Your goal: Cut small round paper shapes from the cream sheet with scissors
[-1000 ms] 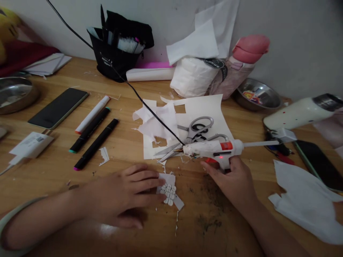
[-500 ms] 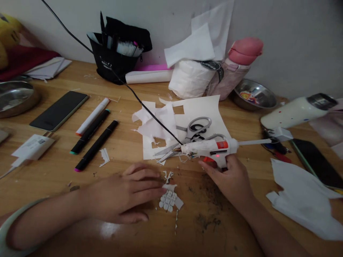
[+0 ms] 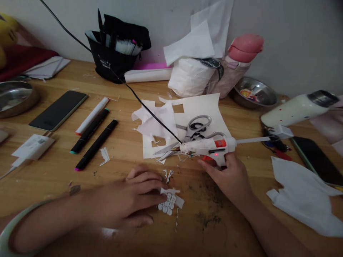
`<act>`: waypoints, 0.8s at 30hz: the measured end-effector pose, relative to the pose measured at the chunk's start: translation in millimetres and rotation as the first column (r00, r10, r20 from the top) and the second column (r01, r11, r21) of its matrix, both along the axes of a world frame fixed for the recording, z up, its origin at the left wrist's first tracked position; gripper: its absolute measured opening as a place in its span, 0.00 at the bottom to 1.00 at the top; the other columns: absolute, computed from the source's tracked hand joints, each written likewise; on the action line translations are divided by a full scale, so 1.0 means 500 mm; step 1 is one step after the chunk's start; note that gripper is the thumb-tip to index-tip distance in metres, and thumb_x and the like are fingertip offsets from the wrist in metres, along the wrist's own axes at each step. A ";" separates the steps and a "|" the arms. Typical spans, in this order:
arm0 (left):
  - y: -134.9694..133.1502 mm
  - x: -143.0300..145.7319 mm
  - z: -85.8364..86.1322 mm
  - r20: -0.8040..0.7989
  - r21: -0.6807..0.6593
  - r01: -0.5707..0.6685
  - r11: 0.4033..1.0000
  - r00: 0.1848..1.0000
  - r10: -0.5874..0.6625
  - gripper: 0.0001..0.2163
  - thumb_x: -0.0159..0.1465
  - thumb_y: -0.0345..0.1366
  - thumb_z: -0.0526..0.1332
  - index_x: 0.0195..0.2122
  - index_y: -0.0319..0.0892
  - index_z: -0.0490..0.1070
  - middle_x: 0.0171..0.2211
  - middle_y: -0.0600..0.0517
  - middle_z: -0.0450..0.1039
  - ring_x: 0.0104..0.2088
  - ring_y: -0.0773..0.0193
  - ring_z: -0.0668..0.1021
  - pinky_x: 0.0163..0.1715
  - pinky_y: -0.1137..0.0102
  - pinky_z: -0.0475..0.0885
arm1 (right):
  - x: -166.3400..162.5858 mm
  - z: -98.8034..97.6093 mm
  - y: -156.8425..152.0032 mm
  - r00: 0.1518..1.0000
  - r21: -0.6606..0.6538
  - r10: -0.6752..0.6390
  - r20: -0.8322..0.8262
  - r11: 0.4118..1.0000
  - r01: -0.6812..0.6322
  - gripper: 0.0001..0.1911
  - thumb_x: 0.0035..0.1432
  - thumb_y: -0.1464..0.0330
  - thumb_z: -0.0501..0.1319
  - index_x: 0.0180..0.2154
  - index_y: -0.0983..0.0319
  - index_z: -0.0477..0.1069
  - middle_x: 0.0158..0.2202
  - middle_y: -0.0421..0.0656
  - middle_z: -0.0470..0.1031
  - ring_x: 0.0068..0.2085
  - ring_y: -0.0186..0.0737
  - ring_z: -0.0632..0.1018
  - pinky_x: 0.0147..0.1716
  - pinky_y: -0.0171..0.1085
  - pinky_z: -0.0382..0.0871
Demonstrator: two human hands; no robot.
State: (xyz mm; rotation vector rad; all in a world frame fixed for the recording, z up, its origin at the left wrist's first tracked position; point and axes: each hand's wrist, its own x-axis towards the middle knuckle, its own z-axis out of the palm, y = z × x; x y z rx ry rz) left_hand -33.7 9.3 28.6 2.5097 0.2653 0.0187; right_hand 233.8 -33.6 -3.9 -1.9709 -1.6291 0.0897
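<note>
My right hand (image 3: 227, 175) is wrapped round the handle of a white hot glue gun (image 3: 203, 146), its red light on and its nozzle facing left. A clear glue stick sticks out of the gun's back, and a black cord rises from it. My left hand (image 3: 131, 198) lies low over the table with fingers stretched out, slightly blurred. Its fingertips reach the edge of a cluster of small white paper circles (image 3: 167, 204) with dark outlines. Paper scraps lie beside the cluster. Grey-handled scissors (image 3: 197, 128) rest on a cut white sheet (image 3: 209, 103), partly behind the gun.
Several markers (image 3: 96, 144) and a phone (image 3: 59, 110) lie at left. A black pen pouch (image 3: 115, 53), a tissue roll (image 3: 190, 76) and a pink-lidded bottle (image 3: 245, 50) stand along the wall. A steel bowl (image 3: 255, 92), a cream bottle (image 3: 297, 109) and crumpled tissue (image 3: 305, 196) are right.
My left hand has shifted slightly right, its fingers now further over the paper circles. The glue gun stays in my right hand, almost unmoved.
</note>
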 end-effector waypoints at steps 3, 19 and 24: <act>-0.003 0.004 0.004 0.018 -0.055 -0.032 0.998 0.999 0.033 0.20 0.60 0.37 0.55 0.54 0.43 0.60 0.51 0.47 0.66 0.53 0.57 0.64 0.55 0.61 0.55 | 0.000 0.000 0.000 0.999 -0.008 -0.002 -0.040 1.000 0.002 0.20 0.44 0.51 0.61 0.29 0.61 0.67 0.17 0.40 0.65 0.16 0.36 0.65 0.15 0.35 0.58; -0.035 0.006 0.028 0.183 -0.274 -0.128 0.953 0.966 0.183 0.13 0.59 0.32 0.54 0.46 0.43 0.64 0.40 0.48 0.73 0.42 0.61 0.73 0.44 0.66 0.68 | 0.017 0.005 0.010 0.970 -0.047 -0.110 -0.215 0.994 0.103 0.23 0.41 0.51 0.63 0.32 0.62 0.65 0.24 0.43 0.71 0.22 0.39 0.71 0.19 0.35 0.64; -0.051 0.030 0.023 0.089 -0.012 -0.032 0.999 0.996 0.033 0.16 0.60 0.34 0.53 0.50 0.42 0.63 0.45 0.49 0.72 0.48 0.58 0.70 0.50 0.64 0.62 | 0.013 0.004 0.011 0.971 -0.042 -0.107 -0.212 0.994 0.101 0.24 0.40 0.50 0.63 0.30 0.62 0.65 0.22 0.42 0.71 0.22 0.39 0.71 0.19 0.35 0.64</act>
